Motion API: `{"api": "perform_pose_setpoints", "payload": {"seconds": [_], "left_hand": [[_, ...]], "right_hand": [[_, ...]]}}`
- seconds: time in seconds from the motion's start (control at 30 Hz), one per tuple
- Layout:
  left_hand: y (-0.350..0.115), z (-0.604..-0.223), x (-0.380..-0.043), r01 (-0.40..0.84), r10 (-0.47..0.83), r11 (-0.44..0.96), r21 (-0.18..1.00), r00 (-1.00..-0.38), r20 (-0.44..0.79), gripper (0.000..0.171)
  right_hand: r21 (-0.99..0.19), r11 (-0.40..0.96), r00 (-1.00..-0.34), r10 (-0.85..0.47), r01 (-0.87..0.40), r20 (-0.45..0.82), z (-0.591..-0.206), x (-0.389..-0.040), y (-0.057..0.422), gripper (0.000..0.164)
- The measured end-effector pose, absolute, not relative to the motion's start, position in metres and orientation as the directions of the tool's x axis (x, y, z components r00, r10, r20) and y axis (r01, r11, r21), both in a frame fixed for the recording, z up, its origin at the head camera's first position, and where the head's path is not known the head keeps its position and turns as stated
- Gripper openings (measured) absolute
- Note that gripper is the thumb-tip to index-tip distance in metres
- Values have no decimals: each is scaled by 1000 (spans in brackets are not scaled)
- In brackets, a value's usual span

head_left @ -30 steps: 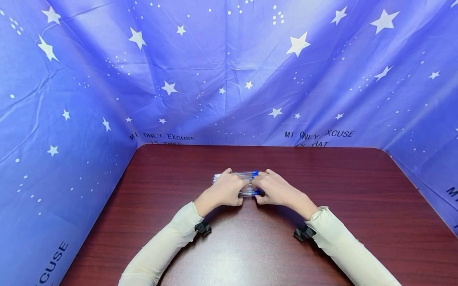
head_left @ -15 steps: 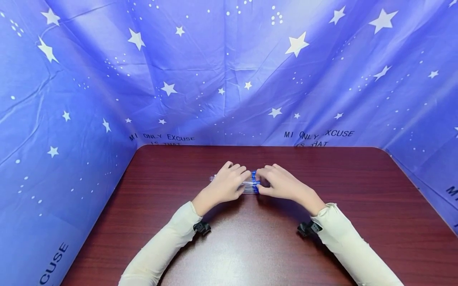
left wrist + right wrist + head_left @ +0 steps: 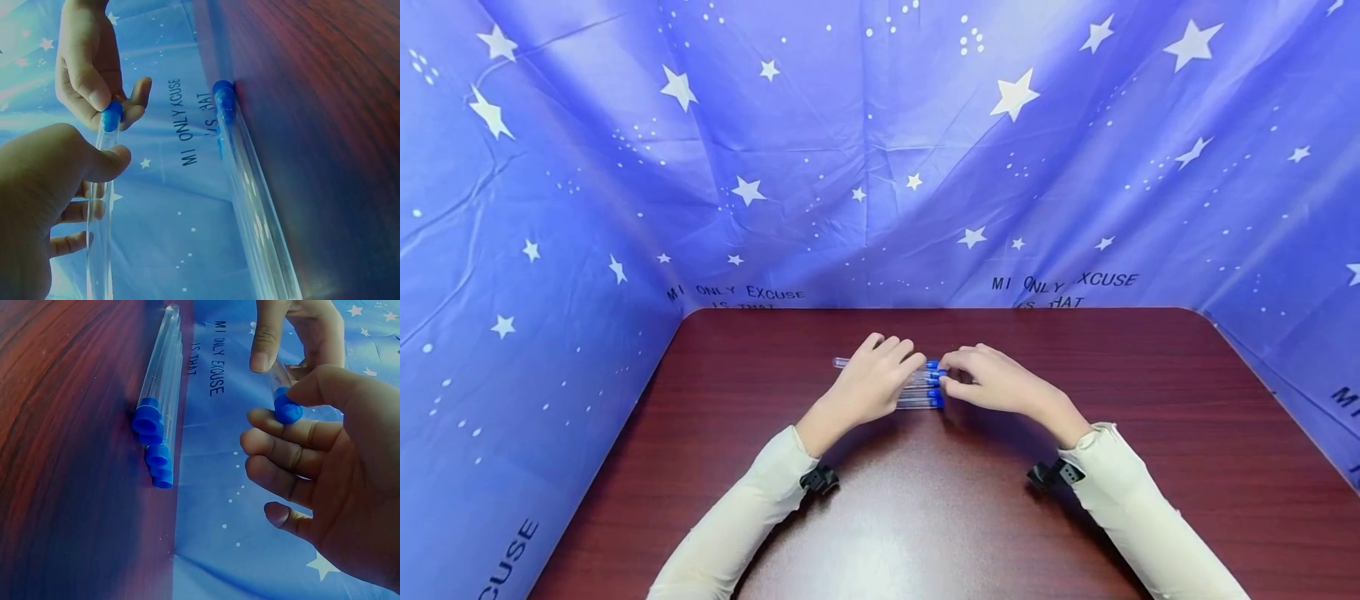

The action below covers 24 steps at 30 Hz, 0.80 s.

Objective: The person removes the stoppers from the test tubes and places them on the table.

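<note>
A clear test tube is held in my left hand between thumb and fingers, above the table. Its blue cap is pinched between thumb and forefinger of my right hand, whose other fingers are loosely bent in the right wrist view. The cap sits on the tube's end. Below the hands, several more capped test tubes lie side by side on the table, their blue caps pointing right in the head view. My left hand hides much of these tubes there.
The dark red wooden table extends around the hands. A blue curtain with white stars and printed words hangs behind and at both sides. Black wrist cameras are strapped at both cuffs.
Both hands were lower over the row of tubes a second ago. Since then one tube has risen in the left hand, and the right thumb and forefinger have closed on its cap.
</note>
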<state>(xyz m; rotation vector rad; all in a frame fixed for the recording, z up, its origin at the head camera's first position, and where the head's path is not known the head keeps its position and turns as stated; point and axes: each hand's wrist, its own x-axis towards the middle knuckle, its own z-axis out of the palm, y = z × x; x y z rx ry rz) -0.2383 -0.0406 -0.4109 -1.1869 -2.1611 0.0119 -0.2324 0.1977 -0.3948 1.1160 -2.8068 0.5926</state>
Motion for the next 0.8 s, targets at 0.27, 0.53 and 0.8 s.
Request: {"api": "perform_pose_setpoints", "payload": {"seconds": [0.27,0.53,0.8], "left_hand": [[-43,-409,-234,736,763,580,-349,-339,551,31],[-45,-408,-234,739,756,579,-344,-329,565,27],[-44,-405,-238,736,752,591,-332,-353,557,26]], "right_hand": [[-349,631,-713,-671,-693,204,-394,-228,197,7],[-307,603,-674,-690,-736,263,-395,-228,195,8],[-234,587,-631,-706,-775,320,-394,-233,195,11]]}}
